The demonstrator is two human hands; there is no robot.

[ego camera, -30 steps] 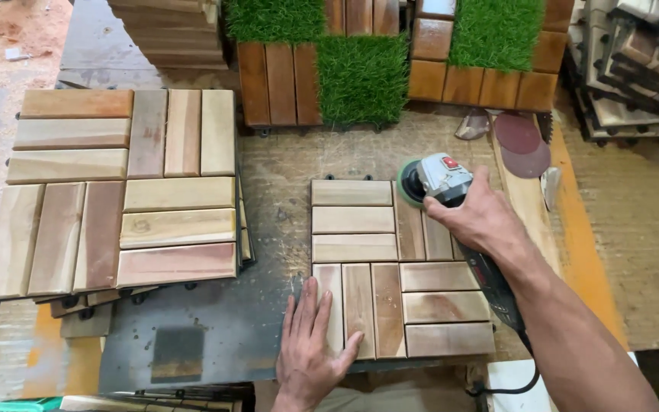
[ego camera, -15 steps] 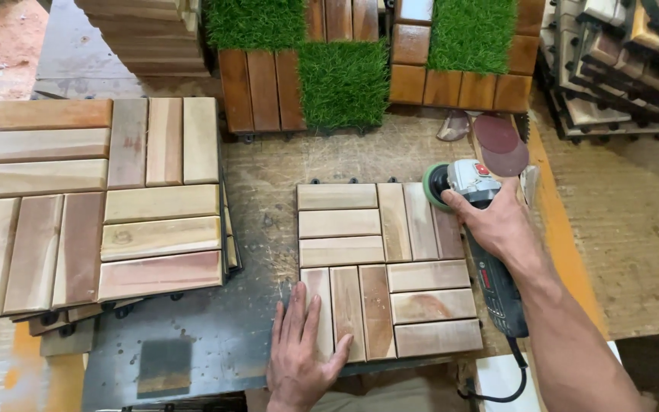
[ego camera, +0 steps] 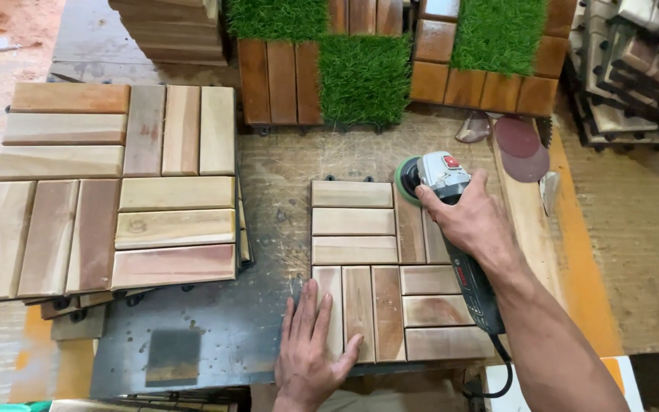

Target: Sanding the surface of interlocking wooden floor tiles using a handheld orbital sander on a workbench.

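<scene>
One sander [ego camera: 438,177], two sanding discs [ego camera: 522,149], perhaps two grass tiles [ego camera: 364,76]

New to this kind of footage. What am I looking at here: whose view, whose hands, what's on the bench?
There is no robot here: one camera sits on a person's head and looks down at their two bare hands over a workbench.

The right hand has its grip around a power sander, whose green round pad rests at the top right corner of a square wooden slat tile. The sander's dark body and cord run back under the forearm.

The left hand lies flat and open on the tile's lower left corner and the bench beside it.

To the left sits a stack of similar tiles. At the back are tiles with patches of fake grass. Right of the sander lie round reddish sanding discs.
</scene>
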